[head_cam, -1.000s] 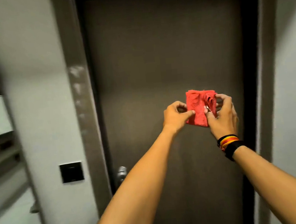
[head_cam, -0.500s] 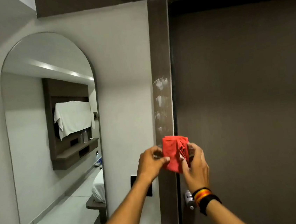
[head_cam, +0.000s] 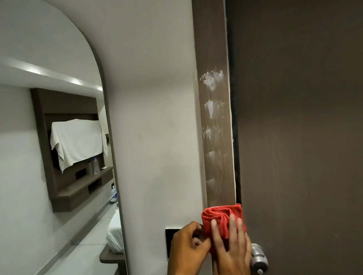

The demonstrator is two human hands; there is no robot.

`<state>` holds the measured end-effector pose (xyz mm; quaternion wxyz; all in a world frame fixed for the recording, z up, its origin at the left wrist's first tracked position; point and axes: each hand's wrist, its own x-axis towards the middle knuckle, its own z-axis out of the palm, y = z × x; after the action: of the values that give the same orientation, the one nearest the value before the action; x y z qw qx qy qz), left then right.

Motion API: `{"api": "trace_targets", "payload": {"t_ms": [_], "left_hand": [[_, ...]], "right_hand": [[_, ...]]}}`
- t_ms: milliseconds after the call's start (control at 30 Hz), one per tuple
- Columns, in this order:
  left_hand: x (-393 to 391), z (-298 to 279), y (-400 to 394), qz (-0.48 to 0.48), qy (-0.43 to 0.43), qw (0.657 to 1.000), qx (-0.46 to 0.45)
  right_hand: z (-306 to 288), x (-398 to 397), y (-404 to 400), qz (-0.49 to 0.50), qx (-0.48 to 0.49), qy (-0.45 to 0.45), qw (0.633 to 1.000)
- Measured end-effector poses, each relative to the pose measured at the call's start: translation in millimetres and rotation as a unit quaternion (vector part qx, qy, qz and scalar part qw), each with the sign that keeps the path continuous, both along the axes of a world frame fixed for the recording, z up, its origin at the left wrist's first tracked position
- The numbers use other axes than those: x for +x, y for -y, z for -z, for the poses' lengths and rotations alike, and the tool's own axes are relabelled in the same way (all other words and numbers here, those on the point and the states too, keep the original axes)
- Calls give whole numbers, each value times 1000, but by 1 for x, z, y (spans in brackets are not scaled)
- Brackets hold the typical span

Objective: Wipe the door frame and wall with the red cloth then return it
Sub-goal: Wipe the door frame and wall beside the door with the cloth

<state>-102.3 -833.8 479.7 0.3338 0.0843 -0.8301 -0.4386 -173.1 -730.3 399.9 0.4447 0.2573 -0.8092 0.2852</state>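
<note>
Two hands logged: my right hand (head_cam: 230, 251) pressed flat on the red cloth (head_cam: 221, 219) against the door frame (head_cam: 210, 44) below white smears (head_cam: 211, 80), left hand (head_cam: 185, 246) pinching its edge; wiping begun, upward stroke judged next.

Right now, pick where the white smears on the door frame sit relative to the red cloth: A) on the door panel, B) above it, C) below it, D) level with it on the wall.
B: the white smears run up the door frame above the red cloth, which the right hand presses to the frame.
</note>
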Motion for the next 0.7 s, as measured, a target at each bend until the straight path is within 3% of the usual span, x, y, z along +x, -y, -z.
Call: {"api": "trace_targets", "payload": {"t_ms": [100, 200, 267, 367, 567, 633, 700], "left_hand": [[3, -2, 22, -73, -101, 982, -140], [-2, -33, 47, -132, -225, 933, -250], [-12, -66, 55, -148, -260, 905, -303], [-27, -119, 55, -172, -266, 884, -345], [-71, -205, 48, -233, -263, 858, -375], [-85, -216, 49, -265, -258, 848, -379], [-93, -213, 51, -285, -256, 839, -387]], "right_hand": [[5, -17, 12, 47, 40, -28, 998], [-14, -36, 18, 63, 48, -59, 995], [-39, -39, 19, 40, 58, -83, 994], [-121, -39, 22, 15, 33, -113, 993], [-349, -42, 29, 26, -15, -155, 987], [-367, -45, 30, 42, -23, -167, 985], [-338, -46, 29, 48, -40, -168, 984]]}}
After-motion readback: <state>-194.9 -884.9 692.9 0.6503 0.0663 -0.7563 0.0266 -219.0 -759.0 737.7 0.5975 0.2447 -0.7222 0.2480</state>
